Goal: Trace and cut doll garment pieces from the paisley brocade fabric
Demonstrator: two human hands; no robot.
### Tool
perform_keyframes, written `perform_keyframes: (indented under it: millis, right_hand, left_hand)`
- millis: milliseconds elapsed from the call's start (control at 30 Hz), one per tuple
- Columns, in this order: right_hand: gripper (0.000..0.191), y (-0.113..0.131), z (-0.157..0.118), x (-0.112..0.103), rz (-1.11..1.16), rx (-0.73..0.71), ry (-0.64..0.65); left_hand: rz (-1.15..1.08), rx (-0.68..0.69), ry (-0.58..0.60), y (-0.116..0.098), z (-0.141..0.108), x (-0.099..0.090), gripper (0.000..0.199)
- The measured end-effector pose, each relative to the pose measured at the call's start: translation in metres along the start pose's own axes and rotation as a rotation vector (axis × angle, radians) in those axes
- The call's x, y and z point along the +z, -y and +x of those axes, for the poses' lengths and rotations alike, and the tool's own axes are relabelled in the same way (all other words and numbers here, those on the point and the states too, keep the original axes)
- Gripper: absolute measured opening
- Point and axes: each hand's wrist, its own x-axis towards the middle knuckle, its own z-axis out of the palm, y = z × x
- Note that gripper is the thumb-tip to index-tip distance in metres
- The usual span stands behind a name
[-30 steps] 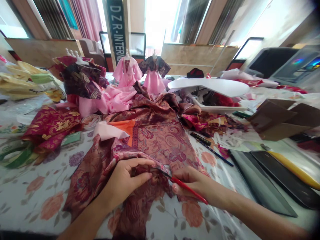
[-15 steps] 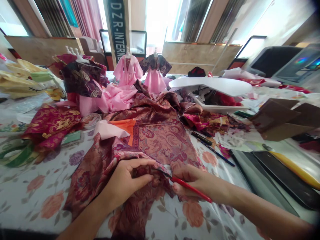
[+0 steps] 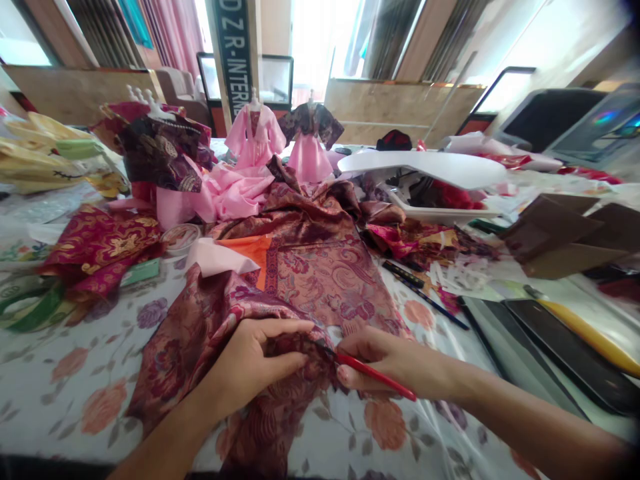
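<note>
Reddish-brown patterned fabric (image 3: 330, 280) spreads over the middle of the table, with folds hanging toward the near edge. My left hand (image 3: 263, 360) grips a bunched part of it, thumb and fingers on either side of the folds. My right hand (image 3: 380, 360) is closed on a slim red-handled tool (image 3: 377, 377). The tool's dark, narrow end points left into the bunched fabric, close to my left fingertips; its very tip is hard to make out. An orange piece (image 3: 253, 252) and a pale pink piece (image 3: 220, 259) lie on the fabric's upper left.
Small dress forms in pink (image 3: 255, 137) and dark clothes stand at the back. A white open case (image 3: 425, 167) lies behind to the right. Pens (image 3: 430, 300), a black case (image 3: 565, 353) and a cardboard box (image 3: 560, 233) are at right, green tape (image 3: 35, 310) at left.
My right hand and the red-handled tool have moved slightly left, toward my left fingertips. My left hand holds the fabric nearly as before.
</note>
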Motion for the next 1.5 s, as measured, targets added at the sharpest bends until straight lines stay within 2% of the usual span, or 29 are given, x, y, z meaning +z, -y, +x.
perform_keyframes:
  millis: [533, 733, 833, 1167, 1500]
  right_hand:
    - [0.048, -0.015, 0.000, -0.002, 0.088, -0.050, -0.014]
    - [0.052, -0.016, 0.001, -0.004, 0.086, -0.117, -0.087]
    - [0.051, -0.014, 0.000, -0.005, 0.069, -0.117, -0.097]
    - [0.050, -0.008, -0.002, -0.005, -0.003, -0.037, -0.073]
    - [0.048, 0.000, 0.001, -0.001, -0.025, -0.024, -0.083]
  left_hand:
    - [-0.054, 0.048, -0.009, 0.002, 0.001, 0.002, 0.032]
    - [-0.160, 0.071, -0.156, 0.004, 0.001, 0.006, 0.025]
    - [-0.145, 0.077, -0.178, 0.003, 0.000, 0.006, 0.024]
    - [-0.158, 0.082, -0.106, -0.001, -0.002, 0.004, 0.024]
    - [-0.231, 0.031, -0.100, -0.001, -0.002, 0.004, 0.027]
